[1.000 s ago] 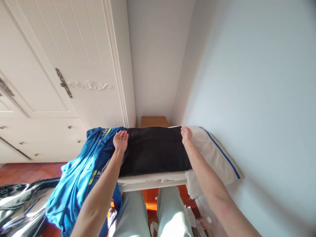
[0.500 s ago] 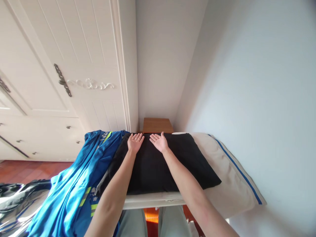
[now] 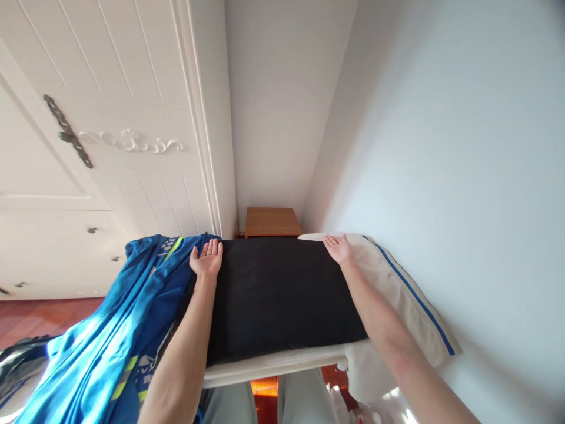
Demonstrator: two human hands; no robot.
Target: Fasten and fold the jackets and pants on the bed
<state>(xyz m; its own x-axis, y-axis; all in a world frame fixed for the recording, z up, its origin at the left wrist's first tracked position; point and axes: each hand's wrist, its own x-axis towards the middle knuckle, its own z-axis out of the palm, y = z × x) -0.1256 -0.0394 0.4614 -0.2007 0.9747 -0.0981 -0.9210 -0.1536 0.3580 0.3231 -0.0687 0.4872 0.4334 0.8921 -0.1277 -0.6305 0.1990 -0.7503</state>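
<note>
A black cloth (image 3: 282,294) lies spread smooth and flat in front of me, on a pale padded surface. My left hand (image 3: 206,259) is open, palm up, at its far left corner, where it meets a blue garment (image 3: 145,294) with yellow-green stripes. At the opposite far corner, my right hand (image 3: 339,248) is also open, palm up, by the edge of a cream cover (image 3: 388,282) with a blue band. Neither hand holds anything. My right forearm hides part of the cloth's right edge.
A white wardrobe (image 3: 132,88) with carved trim stands at the left. Behind the cloth is a small brown wooden cabinet (image 3: 272,221), and a pale wall (image 3: 441,147) rises on the right. Dark and grey fabric (image 3: 22,368) lies at the lower left.
My hands have moved apart, the left one leftward and the right one rightward, from the middle of the black cloth to its far corners. The view has shifted slightly.
</note>
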